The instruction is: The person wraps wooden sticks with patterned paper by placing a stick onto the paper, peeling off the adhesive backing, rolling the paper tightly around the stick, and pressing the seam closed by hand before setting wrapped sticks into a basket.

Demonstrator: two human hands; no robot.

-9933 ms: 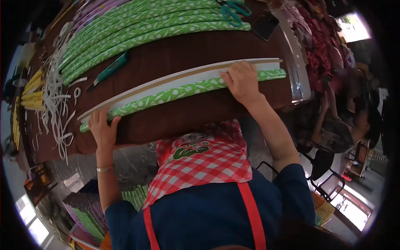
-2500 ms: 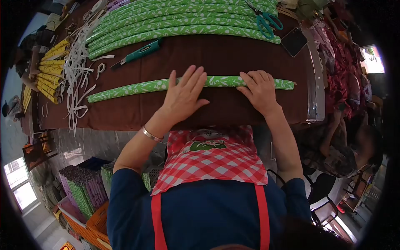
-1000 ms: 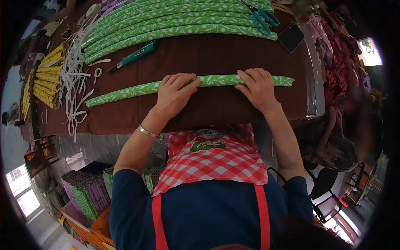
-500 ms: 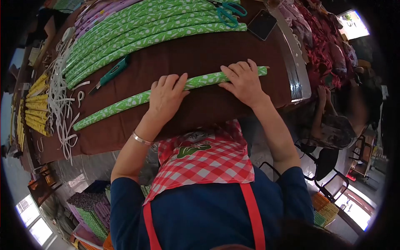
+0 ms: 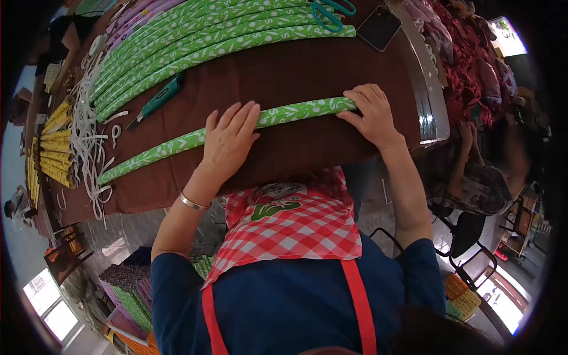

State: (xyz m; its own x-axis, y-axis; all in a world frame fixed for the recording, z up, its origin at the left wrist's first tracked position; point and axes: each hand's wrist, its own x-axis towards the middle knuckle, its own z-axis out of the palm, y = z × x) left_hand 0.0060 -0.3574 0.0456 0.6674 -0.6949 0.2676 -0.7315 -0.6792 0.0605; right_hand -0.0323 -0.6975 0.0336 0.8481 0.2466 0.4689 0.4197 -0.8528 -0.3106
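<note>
A long, thin green roll (image 5: 171, 148) with white print lies across the brown cloth. My left hand (image 5: 228, 139) rests flat over its middle, fingers stretched out and pointing away from me. At the roll's right end is my right hand (image 5: 373, 117), its thumb on the near side and its fingers over the far side, closed around that end. The hand hides the tip of the roll. Beyond it lies a teal-handled cutter (image 5: 161, 102) with its blade to the lower left.
Several similar green rolls (image 5: 225, 50) lie side by side at the back. Teal scissors (image 5: 331, 15) and a dark phone (image 5: 378, 28) are at upper right. White strips (image 5: 89, 142) and yellow rolls (image 5: 56, 155) lie left. Another person's hand (image 5: 467, 135) shows at right.
My right hand has slid right, over the roll's end, which showed before. My left hand has shifted slightly left and its fingers have straightened. The roll has moved slightly left.
</note>
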